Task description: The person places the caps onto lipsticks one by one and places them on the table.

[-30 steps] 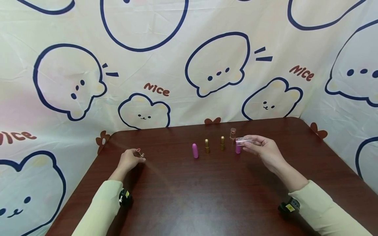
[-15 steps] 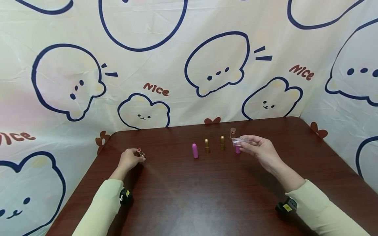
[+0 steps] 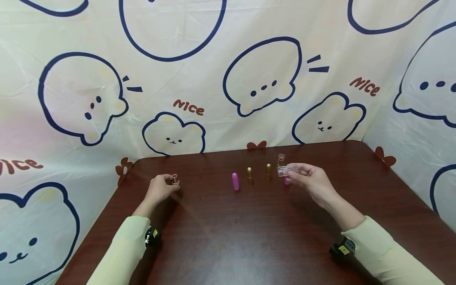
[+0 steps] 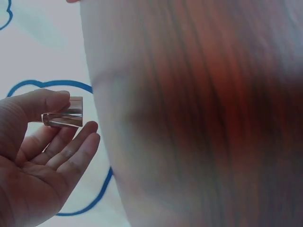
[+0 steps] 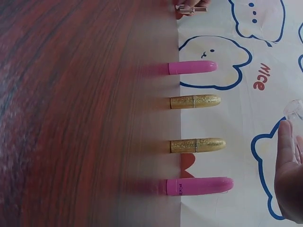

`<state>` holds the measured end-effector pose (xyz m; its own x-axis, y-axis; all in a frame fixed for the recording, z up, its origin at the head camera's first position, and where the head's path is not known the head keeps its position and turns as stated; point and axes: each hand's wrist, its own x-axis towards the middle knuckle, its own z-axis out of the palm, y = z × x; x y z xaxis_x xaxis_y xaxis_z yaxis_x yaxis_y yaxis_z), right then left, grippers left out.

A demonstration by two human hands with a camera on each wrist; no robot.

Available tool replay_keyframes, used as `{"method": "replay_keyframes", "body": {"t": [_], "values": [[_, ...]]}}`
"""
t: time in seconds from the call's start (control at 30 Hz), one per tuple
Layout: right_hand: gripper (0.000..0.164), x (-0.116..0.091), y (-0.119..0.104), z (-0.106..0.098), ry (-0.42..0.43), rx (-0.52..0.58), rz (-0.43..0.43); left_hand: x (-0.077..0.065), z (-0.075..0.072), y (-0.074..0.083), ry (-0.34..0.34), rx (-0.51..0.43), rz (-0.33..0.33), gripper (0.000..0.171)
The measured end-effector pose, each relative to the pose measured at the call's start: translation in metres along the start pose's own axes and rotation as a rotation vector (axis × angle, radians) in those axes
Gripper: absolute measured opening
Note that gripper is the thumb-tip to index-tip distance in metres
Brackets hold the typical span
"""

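On the left of the table, my left hand (image 3: 160, 190) pinches a small rose-gold lipstick (image 3: 175, 179) between thumb and fingers. In the left wrist view its shiny metal tube (image 4: 71, 112) sticks out past the thumb. My right hand (image 3: 313, 180) holds a clear lipstick cap (image 3: 285, 171) sideways, raised above the table. This clear cap (image 5: 294, 109) is partly cut off in the right wrist view. Behind it stands another rose-gold lipstick (image 3: 281, 158), and a pink lipstick (image 3: 287, 181) is mostly hidden by the cap and fingers.
Between the hands stand a pink lipstick (image 3: 235, 182) and two gold lipsticks, the left one (image 3: 250, 176) and the right one (image 3: 268, 172), upright in a row. The brown wooden table (image 3: 228, 237) ends at a cartoon-print cloth (image 3: 213, 130) hung behind it.
My left hand has shifted slightly right and away from me, and its lipstick now stands more upright. My right hand has moved a little left with the clear cap.
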<state>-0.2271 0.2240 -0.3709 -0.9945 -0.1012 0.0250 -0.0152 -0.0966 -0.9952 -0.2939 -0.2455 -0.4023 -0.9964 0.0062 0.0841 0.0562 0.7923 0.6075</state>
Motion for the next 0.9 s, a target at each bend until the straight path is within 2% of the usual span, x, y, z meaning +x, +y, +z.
{"method": "replay_keyframes", "body": {"t": [0.23, 0.43, 0.9], "values": [[0.033, 0.002, 0.001, 0.004, 0.004, 0.002, 0.003, -0.003, 0.001, 0.019, 0.024, -0.024, 0.046, 0.015], [0.036, 0.004, 0.001, 0.008, 0.004, -0.006, 0.0, -0.007, 0.003, 0.036, 0.015, -0.056, 0.083, 0.016], [0.031, 0.008, 0.003, 0.016, -0.013, 0.024, -0.014, -0.018, 0.008, 0.07, -0.024, -0.138, 0.238, 0.014]]}}
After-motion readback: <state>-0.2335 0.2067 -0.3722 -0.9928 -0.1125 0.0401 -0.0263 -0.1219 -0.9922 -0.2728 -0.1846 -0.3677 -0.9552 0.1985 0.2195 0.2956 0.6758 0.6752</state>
